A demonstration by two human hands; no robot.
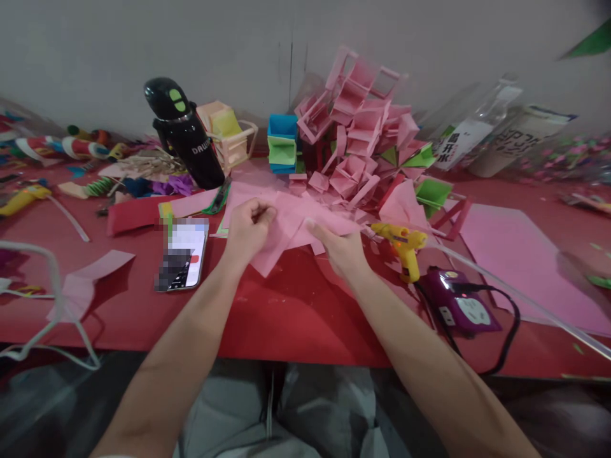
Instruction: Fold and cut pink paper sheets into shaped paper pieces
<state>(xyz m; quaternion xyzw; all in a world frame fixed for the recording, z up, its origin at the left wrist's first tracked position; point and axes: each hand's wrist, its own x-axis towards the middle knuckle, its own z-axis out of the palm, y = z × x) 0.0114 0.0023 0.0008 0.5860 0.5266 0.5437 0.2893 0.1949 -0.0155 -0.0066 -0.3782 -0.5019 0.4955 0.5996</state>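
Red counter (296, 318) carries everything; the phone (191, 251), lying on it with its screen lit, serves as landmark. Heap of small pink paper chairs (360, 137) beyond the phone and to its right, piled up near the wall. Flat pink sheet (515, 254) far to the right of the phone. Black bottle (186, 140) stands behind the phone.

Pink paper (274, 242) just right of the phone, held over the counter; folded sheet or two pieces, cannot tell. Left hand (249, 224), the nearer of the two to the phone, pinches it between thumb and fingers. Right hand (340, 249), farther right of the phone, grips the other side, thumb on top; its fingertips are hidden.

Purple socket box (461, 305) well right of the phone, black cable plugged in. Yellow glue gun (405, 245) also right of the phone, between right hand and flat sheet. Green cutter (220, 196) just behind the phone, to its right.
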